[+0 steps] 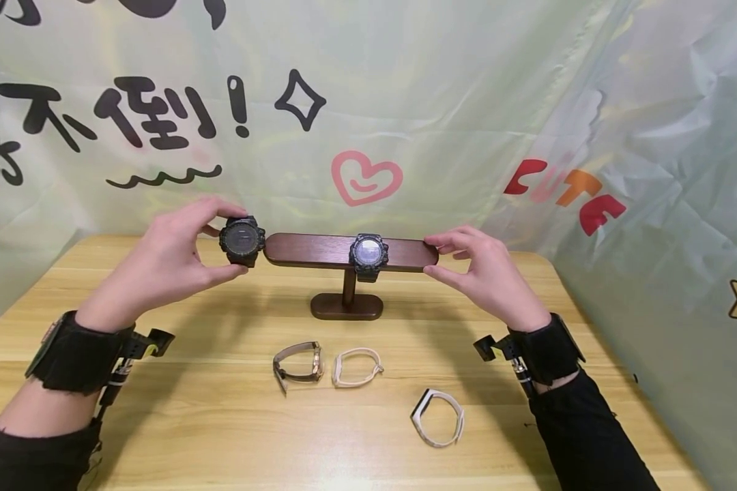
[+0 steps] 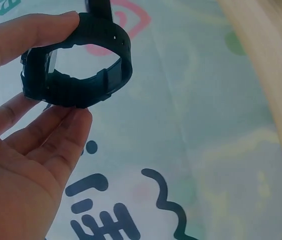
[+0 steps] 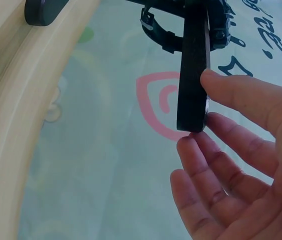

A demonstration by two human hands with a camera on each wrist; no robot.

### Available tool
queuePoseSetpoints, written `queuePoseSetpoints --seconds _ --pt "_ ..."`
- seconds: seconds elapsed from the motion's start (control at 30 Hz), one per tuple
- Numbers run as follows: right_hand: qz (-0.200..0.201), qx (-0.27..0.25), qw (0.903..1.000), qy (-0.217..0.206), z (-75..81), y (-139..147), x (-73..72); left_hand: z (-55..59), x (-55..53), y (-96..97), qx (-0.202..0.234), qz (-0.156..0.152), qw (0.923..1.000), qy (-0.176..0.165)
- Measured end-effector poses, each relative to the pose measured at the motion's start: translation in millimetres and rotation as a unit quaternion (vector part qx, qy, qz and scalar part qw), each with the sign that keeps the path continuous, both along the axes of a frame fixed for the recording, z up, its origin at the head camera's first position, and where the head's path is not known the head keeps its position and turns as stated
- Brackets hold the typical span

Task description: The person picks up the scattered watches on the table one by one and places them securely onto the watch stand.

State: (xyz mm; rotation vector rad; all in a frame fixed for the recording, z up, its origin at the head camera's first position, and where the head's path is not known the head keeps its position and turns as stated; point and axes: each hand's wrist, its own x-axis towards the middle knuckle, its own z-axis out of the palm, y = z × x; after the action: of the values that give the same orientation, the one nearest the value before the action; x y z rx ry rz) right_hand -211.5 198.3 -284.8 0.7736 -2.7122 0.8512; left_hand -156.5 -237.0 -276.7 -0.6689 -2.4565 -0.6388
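My left hand (image 1: pixel 168 256) pinches a black digital watch (image 1: pixel 242 240) between thumb and fingers, right beside the left end of a dark wooden watch stand (image 1: pixel 307 249). In the left wrist view the strap of this watch (image 2: pixel 123 55) forms a closed loop, with the thumb on one side and fingertips on the other. A second black digital watch (image 1: pixel 368 253) sits around the bar of the stand, right of its post. My right hand (image 1: pixel 482 276) grips the bar's right end; the right wrist view shows thumb and fingertips on the bar end (image 3: pixel 193 95).
On the wooden table (image 1: pixel 221 436), in front of the stand, lie a dark-strapped watch (image 1: pixel 297 375), a pale thin-banded watch (image 1: pixel 356 380) and a white fitness band (image 1: pixel 439 419). A printed cloth backdrop (image 1: pixel 442 88) hangs behind and to the right of the table.
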Motion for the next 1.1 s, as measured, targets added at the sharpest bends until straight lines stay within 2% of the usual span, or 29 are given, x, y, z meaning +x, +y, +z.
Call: queuePoseSetpoints --seconds 0.23,0.63,0.8,1.1 --pt "-0.002 -0.004 0.9999 -0.01 -0.4 1.3 -1.5 -3.9 -3.0 6.1 0.005 0.015 0.9992 -0.037" --pt "0.004 -0.016 0.9998 -0.008 -3.8 -1.1 -2.9 -10.8 -7.6 8.2 0.021 0.019 0.9971 -0.071" --pt "0.003 -0.014 0.9999 -0.004 -4.3 -1.3 -3.6 -13.9 -9.7 9.8 0.024 0.012 0.9969 -0.074" --pt "0.002 -0.007 0.9999 -0.008 -5.6 -0.3 -4.0 -19.5 -14.5 17.5 0.021 -0.016 0.9983 -0.052"
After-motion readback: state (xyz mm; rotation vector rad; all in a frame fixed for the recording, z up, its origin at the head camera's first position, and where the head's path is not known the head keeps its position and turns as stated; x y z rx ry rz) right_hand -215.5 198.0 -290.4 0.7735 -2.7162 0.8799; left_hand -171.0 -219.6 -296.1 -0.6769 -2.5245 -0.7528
